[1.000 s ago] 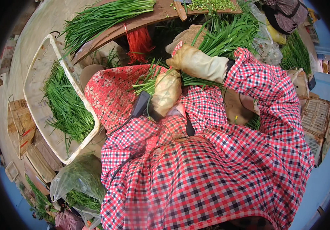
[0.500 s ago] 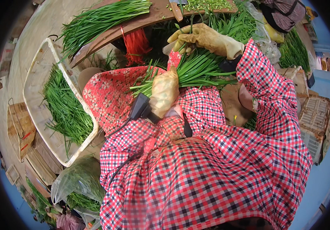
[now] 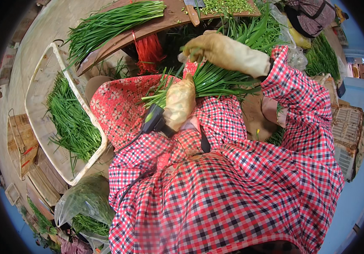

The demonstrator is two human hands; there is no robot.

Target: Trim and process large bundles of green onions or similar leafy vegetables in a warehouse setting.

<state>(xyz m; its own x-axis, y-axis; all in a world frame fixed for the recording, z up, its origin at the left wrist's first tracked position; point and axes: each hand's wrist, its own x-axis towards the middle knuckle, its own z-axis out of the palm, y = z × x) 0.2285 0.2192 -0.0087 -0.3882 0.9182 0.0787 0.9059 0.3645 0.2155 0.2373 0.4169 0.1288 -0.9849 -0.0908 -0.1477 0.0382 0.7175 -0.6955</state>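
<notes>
My left hand [image 3: 180, 98], in a pale yellowish glove, is wrapped round a bunch of garlic chives [image 3: 224, 80] lying across my lap. The stalk ends poke out left of the glove and the long green leaves fan out to the right. Above the bunch is my right hand [image 3: 216, 48] in a stained tan glove, its fingers curled downward and slightly blurred. What those fingers hold, if anything, is hidden. Under the bunch spreads a red flower-patterned cloth [image 3: 116, 99]. A black device [image 3: 154, 120] is strapped at my left wrist.
Ahead, a brown board [image 3: 173, 17] bears a neat chive bundle [image 3: 114, 23], a knife [image 3: 192, 12] and chopped green bits [image 3: 226, 6]. Red ties [image 3: 149, 53] hang from its edge. Left stands a white basket [image 3: 31, 93] of loose chives; a clear bag [image 3: 84, 199] lies nearer.
My right hand has turned, its back now facing up and its fingers curling down. Earlier its fingers were visible, bent together near a green stalk. My left hand has barely moved.
</notes>
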